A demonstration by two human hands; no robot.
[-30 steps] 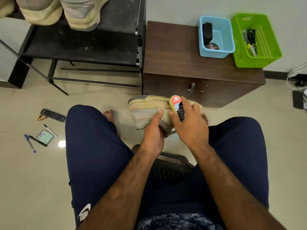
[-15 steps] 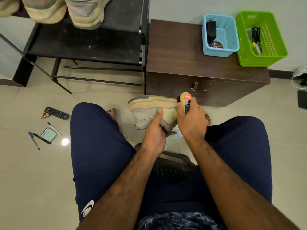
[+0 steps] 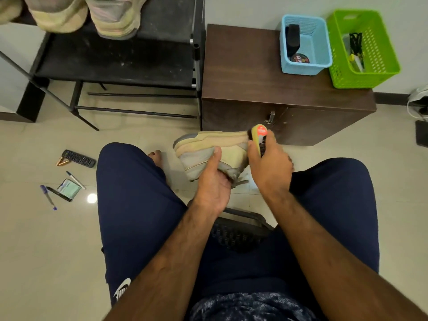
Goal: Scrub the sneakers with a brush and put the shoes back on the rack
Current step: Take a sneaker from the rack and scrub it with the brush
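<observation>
I sit with a beige and grey sneaker (image 3: 208, 147) held between my knees. My left hand (image 3: 214, 181) grips it from below, thumb across its side. My right hand (image 3: 269, 167) grips a yellow brush with a red label (image 3: 258, 136), whose dark bristles press against the right end of the sneaker. The black shoe rack (image 3: 115, 59) stands at the upper left, with two more beige shoes (image 3: 92, 12) on its upper shelf, cut off by the top edge.
A brown low cabinet (image 3: 243, 72) beside the rack carries a blue basket (image 3: 305, 63) with a polish tin and a green basket (image 3: 363, 72). A remote (image 3: 78, 158), pens (image 3: 48, 196) and a small pad lie on the tiled floor at left. Cables lie far right.
My right hand has slid the brush to the right along the sneaker, from its middle to its right end. My left hand keeps the same hold.
</observation>
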